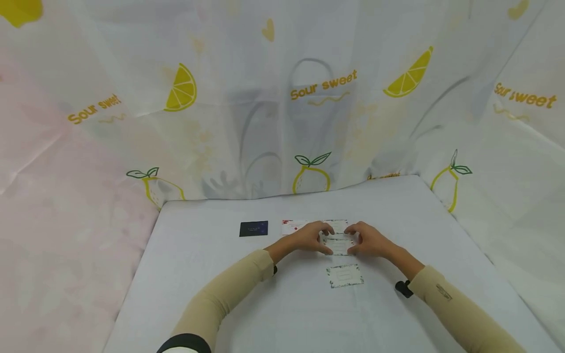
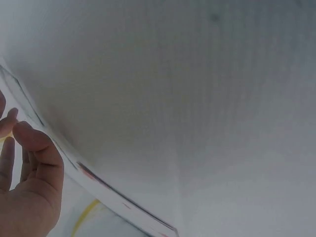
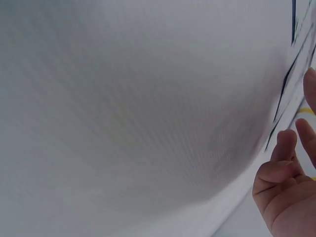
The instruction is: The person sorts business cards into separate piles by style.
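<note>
In the head view, a white card with a green leafy border (image 1: 339, 246) lies between the hands. My left hand (image 1: 306, 237) is at its left side, thumb tip by the lower left corner, fingers bent near the card above. My right hand (image 1: 372, 241) mirrors this at the right side, thumb near the lower right corner. Another leafy card (image 1: 338, 225) lies just above, partly behind the fingers. Both wrist views show bent fingers and a thumb, left hand (image 2: 37, 182) and right hand (image 3: 289, 192); contact with the cards is unclear there.
A third leafy card (image 1: 346, 276) lies nearer, slightly tilted. A white card with red marks (image 1: 291, 227) sits left of the upper leafy card, and a dark blue card (image 1: 253, 228) farther left. A lemon-print curtain (image 1: 265, 122) borders the white table (image 1: 198, 274).
</note>
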Tool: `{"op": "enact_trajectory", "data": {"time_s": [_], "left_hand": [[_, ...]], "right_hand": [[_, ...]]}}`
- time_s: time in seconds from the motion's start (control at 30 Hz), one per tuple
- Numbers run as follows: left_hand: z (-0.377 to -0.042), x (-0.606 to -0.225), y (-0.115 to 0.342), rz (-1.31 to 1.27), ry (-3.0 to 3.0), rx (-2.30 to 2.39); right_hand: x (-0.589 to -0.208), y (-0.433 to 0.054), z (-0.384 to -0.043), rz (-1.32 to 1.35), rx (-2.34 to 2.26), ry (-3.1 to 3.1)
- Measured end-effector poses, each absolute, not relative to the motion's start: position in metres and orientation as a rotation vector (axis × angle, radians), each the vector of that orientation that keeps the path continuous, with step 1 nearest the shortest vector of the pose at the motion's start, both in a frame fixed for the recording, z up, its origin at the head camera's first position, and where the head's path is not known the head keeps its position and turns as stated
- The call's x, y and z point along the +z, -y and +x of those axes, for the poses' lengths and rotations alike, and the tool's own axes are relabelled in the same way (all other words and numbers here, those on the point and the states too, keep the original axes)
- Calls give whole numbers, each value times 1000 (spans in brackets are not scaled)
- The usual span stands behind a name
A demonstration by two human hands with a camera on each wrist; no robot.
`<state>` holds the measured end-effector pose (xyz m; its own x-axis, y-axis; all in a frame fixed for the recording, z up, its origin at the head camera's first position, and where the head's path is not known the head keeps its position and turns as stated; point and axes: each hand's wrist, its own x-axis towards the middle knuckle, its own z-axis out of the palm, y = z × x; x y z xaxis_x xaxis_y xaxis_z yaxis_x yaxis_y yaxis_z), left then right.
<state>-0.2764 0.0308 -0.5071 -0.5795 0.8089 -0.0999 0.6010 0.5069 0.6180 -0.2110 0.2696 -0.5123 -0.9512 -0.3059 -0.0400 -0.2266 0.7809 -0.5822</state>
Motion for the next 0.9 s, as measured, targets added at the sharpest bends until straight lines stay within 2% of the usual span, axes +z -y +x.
{"op": "enact_trajectory", "data": {"time_s": [0.43, 0.9], "left_hand": [[-269, -520, -40, 1022, -2492, 634], [-261, -518, -43, 1001, -2553, 491]], "right_hand": [[-515, -264, -207, -431, -851, -2816], [-513, -257, -206, -422, -792, -2821]]}}
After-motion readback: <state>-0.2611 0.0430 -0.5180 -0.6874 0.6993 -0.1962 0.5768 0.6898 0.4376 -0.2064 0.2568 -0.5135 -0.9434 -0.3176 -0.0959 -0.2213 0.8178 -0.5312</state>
